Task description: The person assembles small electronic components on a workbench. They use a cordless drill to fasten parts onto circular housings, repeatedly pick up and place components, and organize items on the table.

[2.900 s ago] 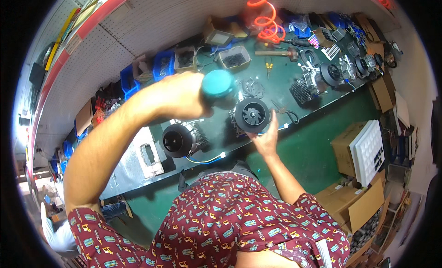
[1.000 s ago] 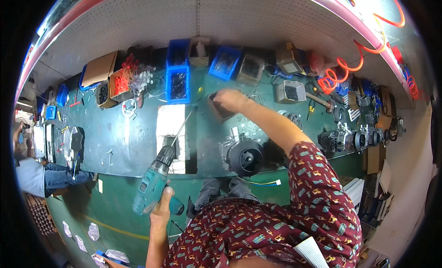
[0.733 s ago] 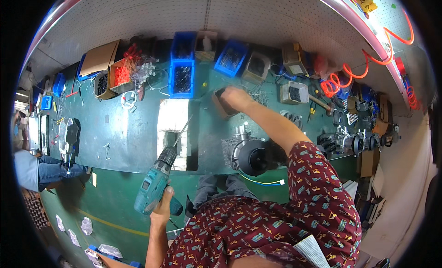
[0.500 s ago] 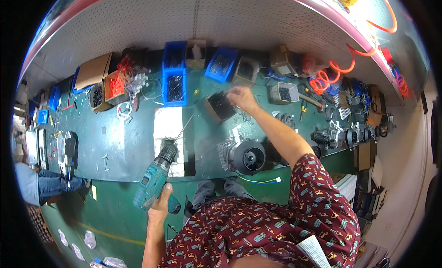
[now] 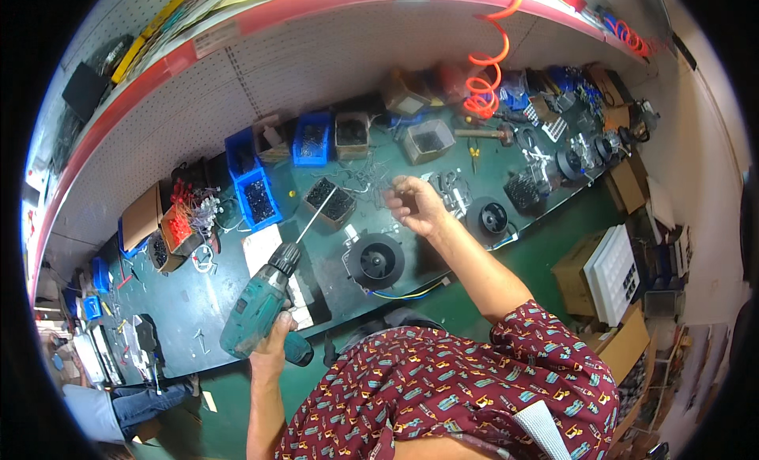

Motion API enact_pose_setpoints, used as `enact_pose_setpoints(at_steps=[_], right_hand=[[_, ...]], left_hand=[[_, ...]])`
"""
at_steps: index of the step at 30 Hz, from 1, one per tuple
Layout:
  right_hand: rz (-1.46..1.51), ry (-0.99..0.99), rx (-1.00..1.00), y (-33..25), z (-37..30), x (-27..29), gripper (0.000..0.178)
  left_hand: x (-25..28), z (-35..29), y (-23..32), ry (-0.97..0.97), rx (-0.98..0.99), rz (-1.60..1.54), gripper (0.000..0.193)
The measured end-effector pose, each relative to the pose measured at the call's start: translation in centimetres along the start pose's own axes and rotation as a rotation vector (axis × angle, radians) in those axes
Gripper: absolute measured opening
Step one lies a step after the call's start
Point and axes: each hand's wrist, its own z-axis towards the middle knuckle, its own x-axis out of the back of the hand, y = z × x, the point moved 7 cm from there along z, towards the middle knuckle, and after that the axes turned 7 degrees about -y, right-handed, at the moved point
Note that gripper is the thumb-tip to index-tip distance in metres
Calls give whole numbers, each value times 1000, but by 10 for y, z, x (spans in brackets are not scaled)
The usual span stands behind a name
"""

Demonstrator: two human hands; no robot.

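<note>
1. While the left hand (image 5: 273, 345) stays low in the lower left of the frame, it is wrapped fully round the grip of a teal cordless drill (image 5: 257, 306), whose long bit points up toward the middle of the frame.
2. The right hand (image 5: 415, 207) is at the centre of the frame, above the green tabletop (image 5: 198, 302). Its fingers are pinched nearly shut. It appears to hold something small, but I cannot tell what.
3. The work in hand is judged to be picking up a small fastener and driving it into the round black fan housing (image 5: 375, 261), which sits on the tabletop just below and left of the right hand.
4. A second round black housing (image 5: 490, 219) lies to the right of that hand. The two are apart.
5. An open box of dark small parts (image 5: 330, 200) stands just left of the right hand, near the tip of the drill bit.
6. Blue bins (image 5: 257, 199) of dark parts line the back of the tabletop, upper left of centre.
7. An orange coiled hose (image 5: 486, 88) hangs in the upper right of the frame.
8. Recommended practice:
   - seat the small piece squarely on the housing before bringing the bit over;
   - keep the bit upright and in line with the hole;
   - keep the pinching fingers out from under the bit;
   - steady the housing, as nothing is seen clamping it.
</note>
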Motion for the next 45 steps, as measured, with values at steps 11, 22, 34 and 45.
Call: enact_pose_setpoints(at_steps=[11,22,34,45], right_hand=[[-155,-17,148,-1,-52,24,9],[-324,-62,144,-11,-72,32,6],[-1156,-79,493,7,-46,26,23],[-1423,-211,350,45,11,62,35]], left_hand=[[-74,-3,39,-197,203,110,39],[-77,-13,48,-166,297,66,42],[-75,36,131,-290,278,654,38],[-116,99,127,-531,325,868,24]])
